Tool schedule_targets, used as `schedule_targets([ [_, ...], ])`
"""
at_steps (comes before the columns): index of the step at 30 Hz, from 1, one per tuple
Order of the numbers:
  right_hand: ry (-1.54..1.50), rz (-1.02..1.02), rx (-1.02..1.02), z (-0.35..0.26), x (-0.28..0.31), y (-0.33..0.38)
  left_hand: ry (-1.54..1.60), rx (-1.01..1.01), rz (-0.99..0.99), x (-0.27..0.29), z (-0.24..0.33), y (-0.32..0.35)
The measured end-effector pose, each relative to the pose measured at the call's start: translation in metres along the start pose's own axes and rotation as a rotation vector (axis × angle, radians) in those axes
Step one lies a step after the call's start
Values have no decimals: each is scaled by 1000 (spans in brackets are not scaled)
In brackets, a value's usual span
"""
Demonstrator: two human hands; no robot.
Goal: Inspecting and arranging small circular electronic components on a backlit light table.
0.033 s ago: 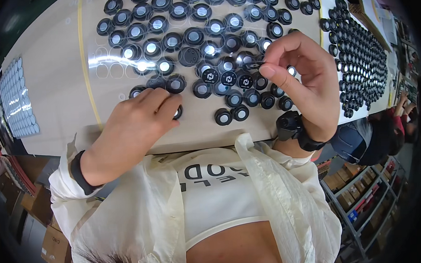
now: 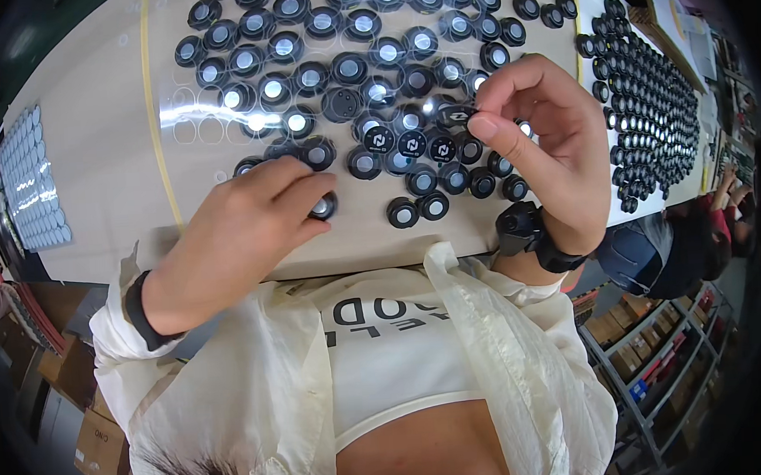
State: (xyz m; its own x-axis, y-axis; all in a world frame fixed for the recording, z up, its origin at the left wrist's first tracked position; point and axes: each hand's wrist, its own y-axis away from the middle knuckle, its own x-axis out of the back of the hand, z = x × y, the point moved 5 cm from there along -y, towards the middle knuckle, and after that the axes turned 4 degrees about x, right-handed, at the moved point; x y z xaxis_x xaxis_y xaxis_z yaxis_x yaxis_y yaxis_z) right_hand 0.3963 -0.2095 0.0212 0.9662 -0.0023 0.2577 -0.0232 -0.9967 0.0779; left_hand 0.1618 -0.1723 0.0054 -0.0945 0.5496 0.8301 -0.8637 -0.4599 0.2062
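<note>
Two hands are busy over a bench strewn with round black caps. Left hand (image 2: 249, 224) pins one cap (image 2: 324, 207) against the table (image 2: 105, 150), fingertips curled over it, near the front edge and just below the main cluster. Right hand (image 2: 545, 153) is raised a little, thumb and forefinger pinching a small dark sticker (image 2: 458, 113) right above the middle of the cluster; a black watch (image 2: 528, 233) sits on that wrist.

Around them, the caps (image 2: 344, 65) spread in loose rows across the pale tabletop, most showing a shiny silver centre, and a few beside the right thumb, the labelled caps (image 2: 411, 141), already wear a dark round sticker. Two loose ones (image 2: 418, 209) lie nearest the front edge, between the hands.

Off to the right, a white sheet (image 2: 589, 7) carries tightly packed rows of more black caps (image 2: 650, 90), reaching toward the table's right edge. On the far left, a backing sheet (image 2: 28, 181) holds a grid of pale round discs.

Open tabletop lies left of the cluster, between the yellow line (image 2: 154, 121) and the disc sheet, and in a narrow strip along the front edge. A seated person (image 2: 669, 250) is at lower right, with shelving (image 2: 641, 370) below.
</note>
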Motion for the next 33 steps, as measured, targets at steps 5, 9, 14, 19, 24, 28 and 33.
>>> schedule_targets([
  [5, -451, 88, 63, 1, -20, -7, 1048, 109, 113, 19, -18, -28],
  [9, -622, 104, 55, 1, -33, -11, 1264, -11, 240, 13, -27, -46],
  [14, -532, 162, 42, 1, -36, -14, 1233, -16, 279, 12, -24, -55],
  [19, -470, 194, 56, 2, -37, -14, 1219, -5, 339, 14, -22, -57],
  [24, -438, 242, 79, 3, -35, -15, 1241, 12, 345, 12, -21, -58],
  [28, -419, 242, 79, 4, -34, -15, 1200, -19, 334, 12, -19, -59],
  [33, -401, 260, 80, 4, -35, -15, 1201, -15, 350, 11, -19, -59],
])
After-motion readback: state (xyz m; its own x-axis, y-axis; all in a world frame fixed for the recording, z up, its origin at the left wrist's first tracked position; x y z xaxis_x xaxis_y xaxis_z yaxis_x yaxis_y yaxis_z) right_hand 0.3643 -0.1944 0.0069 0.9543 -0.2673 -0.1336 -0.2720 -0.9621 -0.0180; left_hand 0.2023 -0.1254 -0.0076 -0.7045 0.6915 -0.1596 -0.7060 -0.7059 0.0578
